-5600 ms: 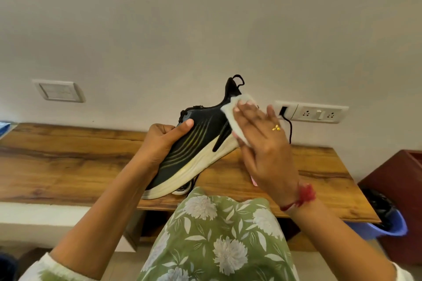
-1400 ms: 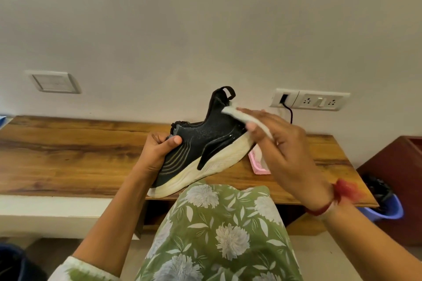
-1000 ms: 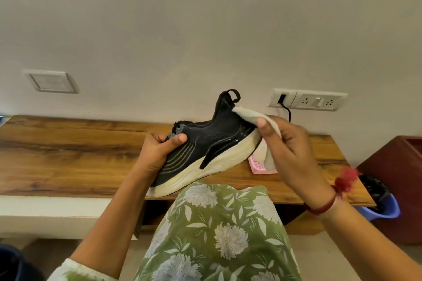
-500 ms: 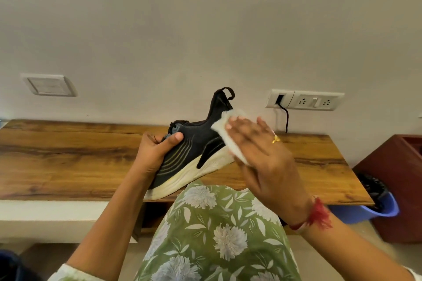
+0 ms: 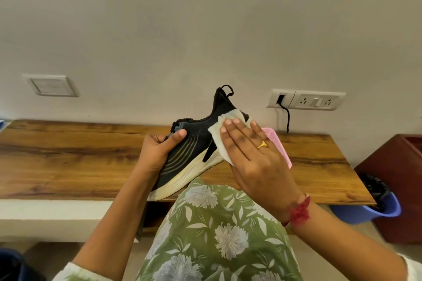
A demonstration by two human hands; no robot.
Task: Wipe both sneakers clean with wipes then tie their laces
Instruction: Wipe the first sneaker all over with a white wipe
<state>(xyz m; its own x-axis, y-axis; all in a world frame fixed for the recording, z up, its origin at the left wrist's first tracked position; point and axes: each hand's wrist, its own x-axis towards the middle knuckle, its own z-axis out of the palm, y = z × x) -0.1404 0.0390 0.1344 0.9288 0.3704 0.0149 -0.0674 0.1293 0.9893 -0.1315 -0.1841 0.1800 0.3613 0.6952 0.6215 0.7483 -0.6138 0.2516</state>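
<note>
We hold one sneaker (image 5: 194, 150) up above the near edge of the worktop (image 5: 68, 155), toe low and toward us on the left, heel raised toward the wall on the right, so its long axis runs on a slant from lower left to upper right. Our left hand (image 5: 157, 150) is clamped round the forefoot, thumb on the side, fingers hidden behind. Our right hand (image 5: 253, 155) lies flat, fingers together, pressing a wipe (image 5: 220, 134) against the side of the heel; it closes on nothing, only pins the wipe to the shoe. The shoe's unwiped length lies left of and below the right hand, along that slant, so we judge the next stroke should run down toward the toe, the left hand bracing. The heel end of the sole is covered by the wipe and hand. The laces are mostly hidden behind the left thumb. A pink thing (image 5: 277, 146) on the worktop shows only partly behind the right hand. The second sneaker is not in view.
</note>
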